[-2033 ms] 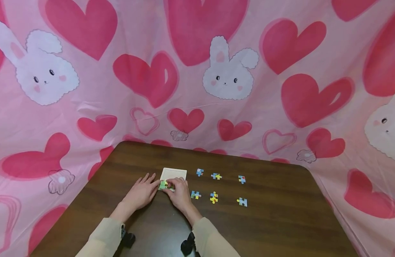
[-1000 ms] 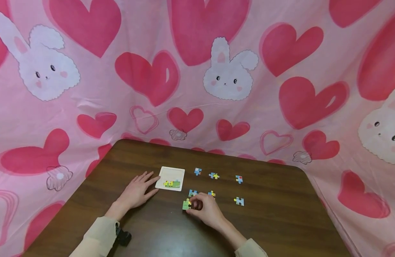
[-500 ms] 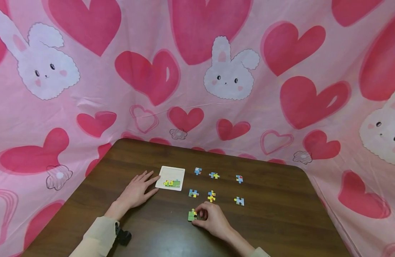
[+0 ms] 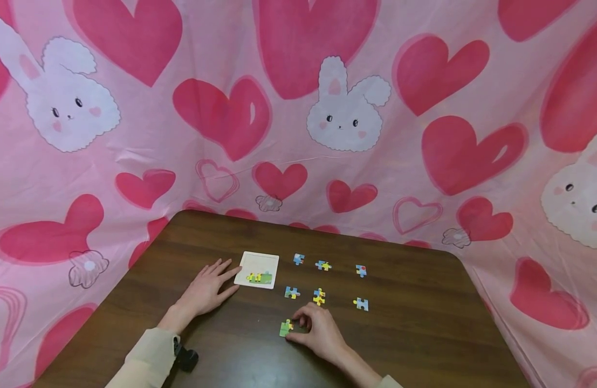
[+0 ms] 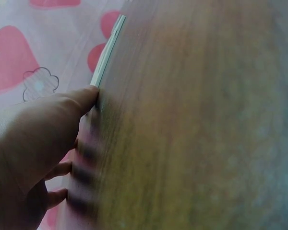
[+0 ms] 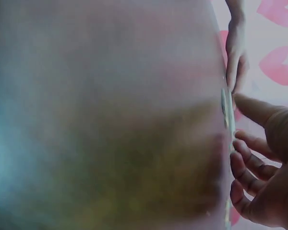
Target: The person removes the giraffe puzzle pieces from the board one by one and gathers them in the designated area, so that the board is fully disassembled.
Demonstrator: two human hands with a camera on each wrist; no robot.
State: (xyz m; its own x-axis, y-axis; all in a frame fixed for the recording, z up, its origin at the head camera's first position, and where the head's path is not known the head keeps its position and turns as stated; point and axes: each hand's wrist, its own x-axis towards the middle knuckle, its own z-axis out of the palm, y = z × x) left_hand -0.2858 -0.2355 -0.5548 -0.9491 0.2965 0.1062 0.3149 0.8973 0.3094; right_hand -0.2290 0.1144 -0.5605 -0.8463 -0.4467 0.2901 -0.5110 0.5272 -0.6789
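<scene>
My left hand [image 4: 204, 288] lies spread on the table, thumb and index fingertip at the left edge of a white puzzle tray [image 4: 247, 264]. In the left wrist view the thumb [image 5: 89, 98] meets the tray's edge [image 5: 108, 50]. A few joined green-and-yellow pieces [image 4: 264, 277] lie along the tray's bottom right. Closer to me, my right hand [image 4: 322, 335] pinches a green-and-yellow puzzle piece [image 4: 285, 328] by its right side, low at the tabletop. Seen from the right wrist, the right hand [image 6: 264, 158] has its fingers curled; the piece is hard to make out there.
Loose puzzle pieces lie in two rows right of the tray, among them a blue one [image 4: 299, 259], a yellow-and-blue one [image 4: 319, 296] and a pale blue one [image 4: 362, 304]. A pink curtain [image 4: 288, 129] with hearts and rabbits hangs behind the brown table [image 4: 414, 323].
My right hand has taken the green-and-yellow piece out of the tray, toward me and rightward, then slightly left. My left hand has shifted a little, staying at the tray's edge.
</scene>
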